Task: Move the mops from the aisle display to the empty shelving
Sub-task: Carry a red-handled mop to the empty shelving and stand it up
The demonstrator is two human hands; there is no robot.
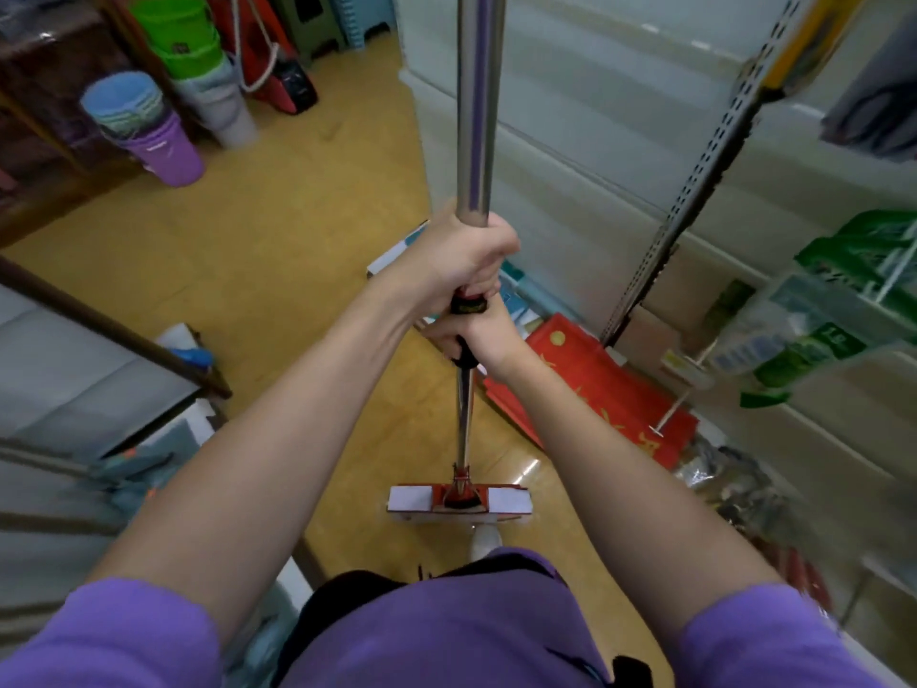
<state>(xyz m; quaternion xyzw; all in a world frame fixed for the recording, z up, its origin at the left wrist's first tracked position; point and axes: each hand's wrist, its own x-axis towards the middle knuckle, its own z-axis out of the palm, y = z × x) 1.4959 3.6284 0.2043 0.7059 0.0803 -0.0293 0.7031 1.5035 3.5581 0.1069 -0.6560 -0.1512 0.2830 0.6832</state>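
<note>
A mop (477, 116) with a shiny steel pole stands upright in front of me. Its flat red and white head (459, 500) hangs just above the yellow floor near my feet. My left hand (461, 255) is wrapped around the pole where steel meets a black and red collar. Just below, my right hand (471, 335) grips the black section of the pole. White shelving (585, 141) with bare boards rises on the right, past a perforated metal upright (694, 181).
Stacked buckets, purple (163, 146), blue and green (183, 37), stand at the far left by a brown rack. Red flat packs (595, 389) and boxes lie on the floor right of the mop. Green packets (843, 310) hang at right. Grey shelves are at left.
</note>
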